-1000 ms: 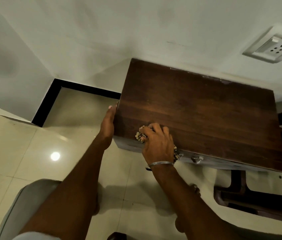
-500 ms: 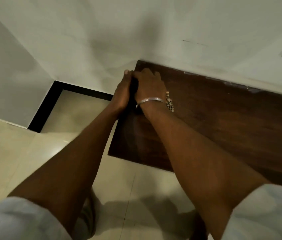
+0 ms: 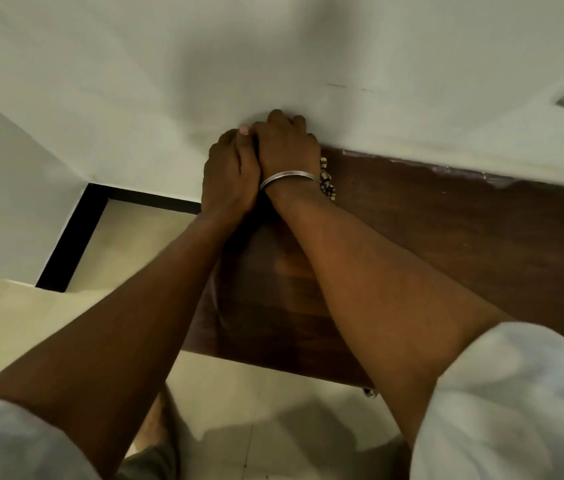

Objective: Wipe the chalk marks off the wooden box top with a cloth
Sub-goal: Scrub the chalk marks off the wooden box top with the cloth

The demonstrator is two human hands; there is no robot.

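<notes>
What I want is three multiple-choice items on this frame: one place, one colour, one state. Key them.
1. Where on the box top are both hands?
A. near edge
B. far left corner, by the wall
C. right end

2. The bracelet at the right hand is:
A. silver
B. red
C. black

3. The cloth is:
A. on the floor
B. hung on the wall
C. under the right hand, on the box top

Key: B, the left hand and right hand meet at that corner; A, the band shines like pale metal; C, its patterned end sticks out beside the wrist.
</notes>
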